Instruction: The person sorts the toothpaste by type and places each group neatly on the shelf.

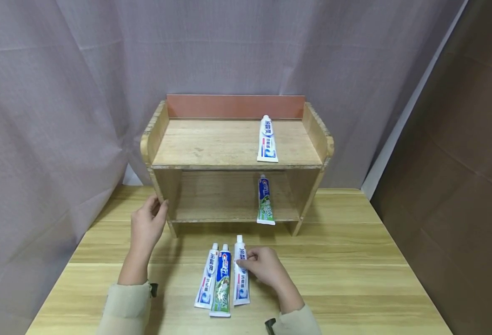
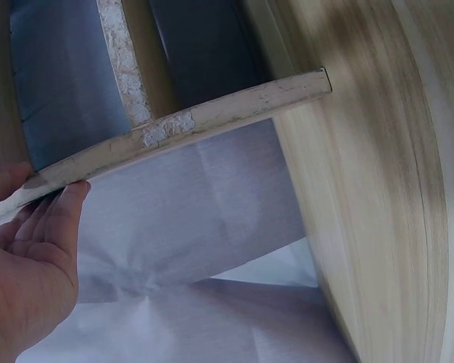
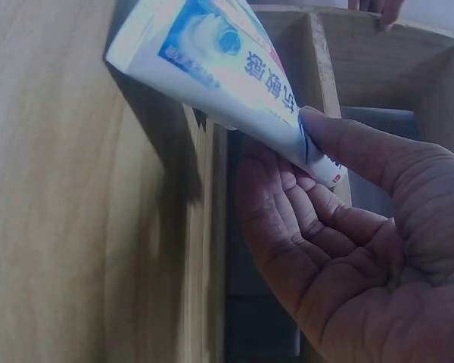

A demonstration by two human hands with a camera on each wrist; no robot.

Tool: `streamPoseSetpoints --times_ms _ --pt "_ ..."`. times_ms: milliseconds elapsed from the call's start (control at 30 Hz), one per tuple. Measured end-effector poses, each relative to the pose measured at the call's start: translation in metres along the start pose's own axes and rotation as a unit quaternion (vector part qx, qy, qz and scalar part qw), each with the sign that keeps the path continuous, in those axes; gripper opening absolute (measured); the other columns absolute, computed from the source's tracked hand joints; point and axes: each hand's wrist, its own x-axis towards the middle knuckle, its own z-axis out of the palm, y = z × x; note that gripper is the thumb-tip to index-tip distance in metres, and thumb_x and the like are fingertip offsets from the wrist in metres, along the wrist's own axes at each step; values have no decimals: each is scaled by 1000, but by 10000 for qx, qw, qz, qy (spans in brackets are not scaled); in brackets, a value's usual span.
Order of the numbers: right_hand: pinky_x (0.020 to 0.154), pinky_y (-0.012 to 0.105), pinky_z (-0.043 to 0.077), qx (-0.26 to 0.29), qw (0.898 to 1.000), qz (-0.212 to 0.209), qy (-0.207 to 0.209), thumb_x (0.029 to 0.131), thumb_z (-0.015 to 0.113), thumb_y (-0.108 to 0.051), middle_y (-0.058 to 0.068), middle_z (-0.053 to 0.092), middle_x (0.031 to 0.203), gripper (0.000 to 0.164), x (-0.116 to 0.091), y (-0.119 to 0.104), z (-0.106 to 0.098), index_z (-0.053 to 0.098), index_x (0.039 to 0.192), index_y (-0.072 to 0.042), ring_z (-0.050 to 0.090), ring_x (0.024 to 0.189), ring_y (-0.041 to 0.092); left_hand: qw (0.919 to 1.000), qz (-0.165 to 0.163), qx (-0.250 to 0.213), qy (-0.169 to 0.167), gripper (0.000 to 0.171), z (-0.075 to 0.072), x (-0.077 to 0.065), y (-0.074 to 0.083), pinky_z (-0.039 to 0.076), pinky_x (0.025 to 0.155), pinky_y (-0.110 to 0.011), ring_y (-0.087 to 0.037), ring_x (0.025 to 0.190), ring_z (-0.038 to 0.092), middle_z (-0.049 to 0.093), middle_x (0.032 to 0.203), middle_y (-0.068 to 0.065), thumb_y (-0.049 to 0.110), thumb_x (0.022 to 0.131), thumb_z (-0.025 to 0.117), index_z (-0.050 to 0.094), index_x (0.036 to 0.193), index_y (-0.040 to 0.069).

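My left hand (image 1: 146, 227) pinches the left side panel (image 2: 212, 117) of a small two-tier wooden shelf (image 1: 212, 166), thumb on one face and fingers on the other. In front of the shelf, my right hand (image 1: 267, 266) pinches a white toothpaste tube (image 1: 241, 284) between thumb and fingers. In the right wrist view the tube (image 3: 212, 53) casts a shadow on the table, its flat end tilted toward the upper left. Left of it lie another white toothpaste tube (image 1: 206, 283) and a blue-and-green toothpaste tube (image 1: 222, 286), side by side, caps toward the shelf.
On the shelf's upper board lies a white toothpaste tube (image 1: 267, 142), right of centre. Below it, a blue-and-green tube (image 1: 265, 202) lies on the lower board, its end at the front edge. Grey cloth (image 1: 229, 46) hangs behind; a brown panel (image 1: 451, 163) borders the wooden table (image 1: 346, 279) at right.
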Motion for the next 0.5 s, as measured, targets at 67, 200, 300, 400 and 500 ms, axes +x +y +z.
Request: streamPoseSetpoints --times_ms 67,200,300,400,500 --pt "43 17 38 15 10000 -8 18 88 77 -25 -6 51 59 22 0 0 0 64 79 -10 45 51 9 10000 2 -3 -1 24 0 0 0 59 90 -39 -36 106 70 70 116 -23 14 98 65 68 117 1" --pt "43 17 38 5 10000 53 14 88 77 -26 -5 52 59 22 1 0 -1 65 78 -10 45 51 9 10000 20 51 -6 24 -1 0 0 60 90 -39 -35 106 70 70 115 -22 16 98 65 69 118 2" --pt "43 18 38 -6 9999 149 1 88 77 -28 -5 53 59 23 1 0 -2 65 77 -11 44 51 9 10000 16 88 -9 24 -1 0 0 60 89 -39 -35 105 70 70 115 -22 17 98 65 69 118 3" --pt "43 18 37 35 9999 168 4 88 78 -28 -5 52 59 24 1 -1 -4 65 77 -11 43 51 10 10000 -21 72 -16 25 -1 1 0 60 90 -39 -35 106 70 70 115 -22 16 98 65 69 118 2" --pt "43 18 35 105 9998 174 11 87 78 -28 -5 51 59 25 1 0 -5 65 77 -9 42 51 10 10000 -33 49 -14 24 0 1 -1 60 90 -39 -35 106 70 70 115 -22 16 98 65 69 118 2"
